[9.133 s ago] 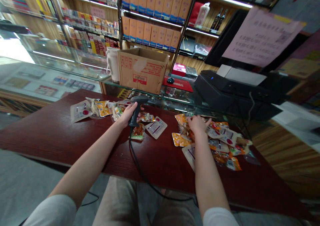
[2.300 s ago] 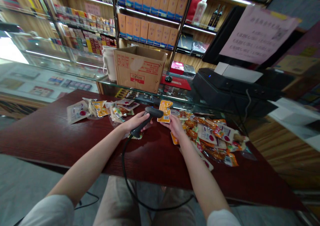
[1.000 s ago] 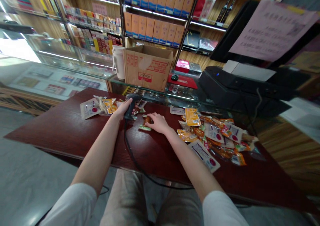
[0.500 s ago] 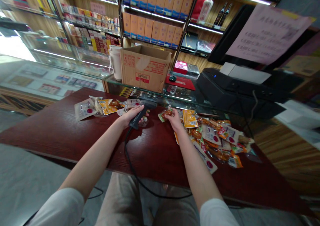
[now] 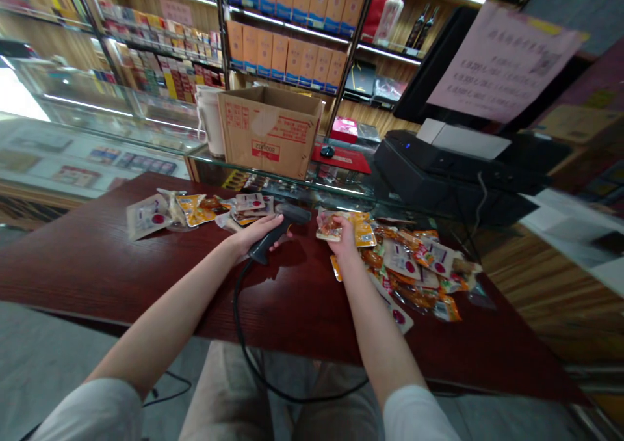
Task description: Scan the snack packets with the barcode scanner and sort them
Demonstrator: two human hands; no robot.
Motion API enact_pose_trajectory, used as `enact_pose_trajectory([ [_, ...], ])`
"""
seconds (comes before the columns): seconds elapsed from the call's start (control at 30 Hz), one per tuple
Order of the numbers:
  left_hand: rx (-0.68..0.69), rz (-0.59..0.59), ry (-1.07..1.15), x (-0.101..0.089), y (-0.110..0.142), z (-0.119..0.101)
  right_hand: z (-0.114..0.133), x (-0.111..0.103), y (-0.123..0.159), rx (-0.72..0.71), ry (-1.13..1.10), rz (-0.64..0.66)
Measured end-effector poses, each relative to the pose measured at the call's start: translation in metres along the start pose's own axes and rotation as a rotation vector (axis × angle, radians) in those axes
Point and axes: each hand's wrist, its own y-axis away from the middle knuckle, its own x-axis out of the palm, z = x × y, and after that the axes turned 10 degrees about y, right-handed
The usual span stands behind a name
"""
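My left hand (image 5: 254, 234) is wrapped round the handle of a black barcode scanner (image 5: 295, 214), whose head points right. A black cable (image 5: 237, 311) runs from the handle down past the table edge. Between the fingers of my right hand (image 5: 346, 238) is a small clear snack packet (image 5: 328, 227) with brownish food inside. It is apart from the scanner head. Just behind that hand lies an orange snack packet (image 5: 364, 229). A pile of sealed snack packets (image 5: 407, 259) spreads to the right, and a smaller group of packets (image 5: 195, 209) lies left of the scanner.
The dark red table (image 5: 292, 304) meets a glass counter holding an open cardboard box (image 5: 268, 129) and a white jug (image 5: 210, 119). A black printer-like machine (image 5: 453, 168) and a monitor with a pink paper sheet (image 5: 502, 64) stand at the right.
The view has shifted slightly. My right hand has turned the small packet, so another side of it shows and it sits nearer the orange packet. The scanner stays in my left hand.
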Motion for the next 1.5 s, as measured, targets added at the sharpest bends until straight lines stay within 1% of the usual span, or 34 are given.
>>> enact_pose_trajectory([
  [0.1, -0.012, 0.012, -0.006, 0.002, 0.000, 0.001, 0.000, 0.001, 0.000, 0.025, 0.036, -0.026],
  [0.27, -0.017, 0.051, -0.013, 0.007, 0.002, 0.004, -0.001, 0.004, 0.002, -0.073, 0.062, 0.037],
  [0.47, -0.044, 0.166, -0.048, 0.014, 0.007, 0.007, -0.005, 0.008, 0.007, -0.142, 0.137, 0.084],
  [0.53, -0.031, 0.205, -0.037, 0.016, 0.007, 0.008, -0.005, 0.008, 0.009, -0.144, 0.168, 0.092],
  [0.67, 0.004, 0.241, -0.013, 0.017, 0.005, 0.011, -0.006, 0.010, 0.012, -0.143, 0.187, 0.114],
  [0.77, 0.003, 0.250, -0.035, 0.016, 0.005, 0.009, -0.009, 0.012, 0.010, -0.143, 0.189, 0.102],
  [0.87, -0.003, 0.185, -0.064, 0.009, 0.006, 0.002, -0.006, 0.011, 0.007, -0.205, 0.265, 0.076],
  [0.9, 0.005, 0.142, -0.067, 0.005, 0.006, -0.002, -0.001, 0.009, 0.007, -0.255, 0.355, 0.060],
  [0.97, 0.072, 0.006, -0.053, -0.008, 0.004, -0.010, 0.015, 0.004, 0.009, -0.413, 0.664, 0.002],
  [1.03, 0.190, -0.185, -0.043, -0.025, 0.000, -0.019, 0.036, -0.003, 0.014, -0.635, 1.112, -0.099],
  [1.07, 0.253, -0.290, -0.043, -0.034, -0.002, -0.022, 0.045, -0.008, 0.017, -0.718, 1.311, -0.156],
  [1.13, 0.333, -0.460, -0.045, -0.054, -0.006, -0.028, 0.059, -0.016, 0.022, -0.786, 1.636, -0.238],
  [1.2, 0.342, -0.546, -0.041, -0.071, -0.008, -0.031, 0.062, -0.023, 0.024, -0.742, 1.876, -0.288],
  [1.23, 0.332, -0.564, -0.039, -0.077, -0.009, -0.032, 0.060, -0.025, 0.024, -0.679, 1.968, -0.299],
  [1.3, 0.306, -0.575, -0.039, -0.084, -0.009, -0.032, 0.052, -0.029, 0.021, -0.500, 2.114, -0.278],
  [1.37, 0.293, -0.580, -0.033, -0.085, -0.008, -0.032, 0.046, -0.030, 0.017, -0.326, 2.206, -0.209],
  [1.4, 0.287, -0.577, -0.029, -0.083, -0.007, -0.032, 0.046, -0.029, 0.015, -0.263, 2.230, -0.162],
  [1.43, 0.278, -0.573, -0.027, -0.082, -0.007, -0.032, 0.047, -0.028, 0.013, -0.223, 2.238, -0.118],
  [1.5, 0.251, -0.560, -0.030, -0.078, -0.006, -0.033, 0.053, -0.021, 0.010, -0.215, 2.219, -0.061],
])
